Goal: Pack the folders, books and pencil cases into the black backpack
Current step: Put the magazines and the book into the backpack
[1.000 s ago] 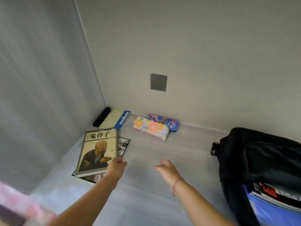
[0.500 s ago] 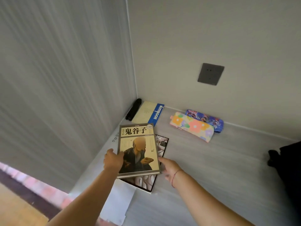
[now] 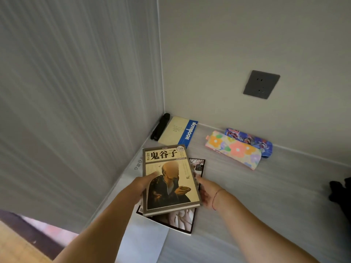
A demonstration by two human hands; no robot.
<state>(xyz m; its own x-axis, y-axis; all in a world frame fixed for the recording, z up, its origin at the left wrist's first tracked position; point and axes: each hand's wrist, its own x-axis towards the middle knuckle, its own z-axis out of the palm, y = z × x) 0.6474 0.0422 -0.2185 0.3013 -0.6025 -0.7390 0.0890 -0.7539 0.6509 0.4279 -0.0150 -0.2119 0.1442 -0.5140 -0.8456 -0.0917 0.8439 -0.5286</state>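
The left hand (image 3: pixel 141 184) is clamping the near left edge of the tan book (image 3: pixel 169 179), its long axis running away toward the wall, while the right hand (image 3: pixel 206 190) is spreading open just beside its right edge, above a magazine (image 3: pixel 182 219) on the bench (image 3: pixel 256 196).

The tan book (image 3: pixel 169 177) at frame centre bears large black characters "鬼谷子" across its cover top. The cream notebook (image 3: pixel 178 130) above it reads "NOTEBOOK" in white on its blue spine band. Other print is too small to read.
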